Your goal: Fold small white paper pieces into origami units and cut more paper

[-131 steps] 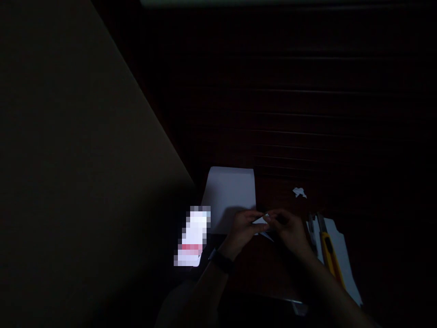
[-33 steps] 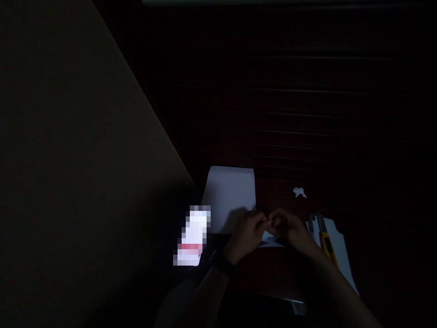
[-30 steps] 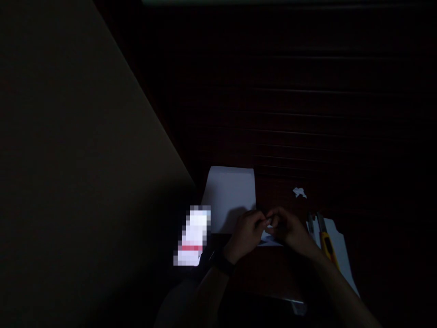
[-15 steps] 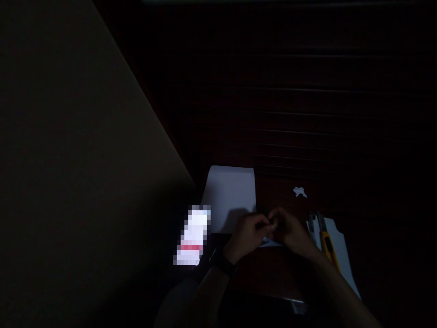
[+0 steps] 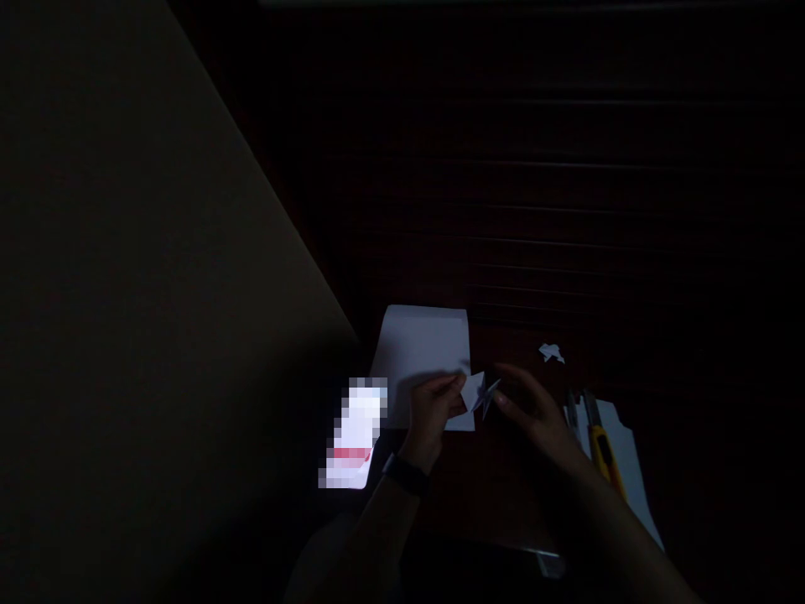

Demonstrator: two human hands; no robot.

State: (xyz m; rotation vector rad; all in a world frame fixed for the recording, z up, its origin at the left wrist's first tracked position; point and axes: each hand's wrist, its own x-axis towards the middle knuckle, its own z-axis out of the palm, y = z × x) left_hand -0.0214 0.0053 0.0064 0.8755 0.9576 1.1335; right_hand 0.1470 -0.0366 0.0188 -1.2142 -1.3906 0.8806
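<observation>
The scene is very dark. My left hand (image 5: 433, 409), with a dark watch on its wrist, pinches a small folded white paper figure (image 5: 478, 392) with pointed flaps and holds it just above the dark table. My right hand (image 5: 532, 413) is on the figure's right side, its fingertips at one of the points; whether they grip the point is unclear. Behind my left hand a white sheet of paper (image 5: 424, 348) lies flat on the table.
A lit phone screen (image 5: 354, 434) lies left of my left wrist. A small folded white paper shape (image 5: 552, 353) sits farther back on the right. A yellow utility knife (image 5: 604, 457) and dark pens (image 5: 573, 413) rest on white paper (image 5: 625, 470) to the right. A large tan board (image 5: 126, 319) fills the left.
My hands were pressed together low over the folded paper. They have come apart, and my left hand has lifted the figure up and to the left, so its pointed flaps now show.
</observation>
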